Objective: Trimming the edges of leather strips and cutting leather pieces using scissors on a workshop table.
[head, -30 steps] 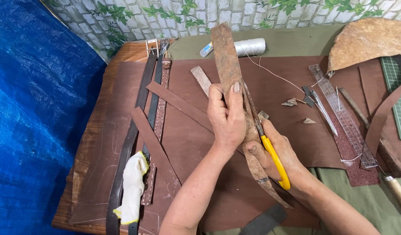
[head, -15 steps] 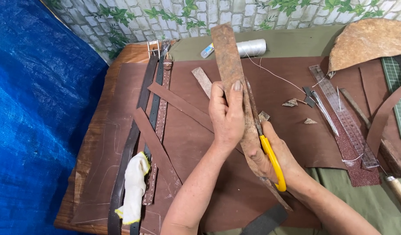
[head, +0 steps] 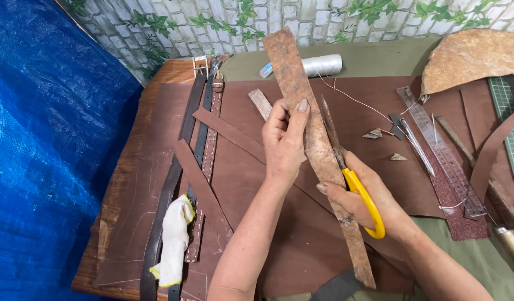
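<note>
Here, hands [head: 324,167] gripping rough leather strip [head: 301,95], seemingly scissors [head: 354,178]

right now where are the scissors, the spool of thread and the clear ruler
scissors [head: 369,203]: head view, on the yellow handle loop
spool of thread [head: 318,65]: head view, on the wound middle
clear ruler [head: 442,151]: head view, on its flat middle

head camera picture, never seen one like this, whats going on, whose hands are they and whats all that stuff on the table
The camera sits on a person's head and looks down, so both bare hands are that person's own. The left hand holds up a long rough brown leather strip. The right hand grips yellow-handled scissors, blades along the strip's edge. Below lies a large brown leather sheet on a wooden table. Also there: dark belt straps, a white cloth, a thread spool, a clear ruler and small leather offcuts.
</note>
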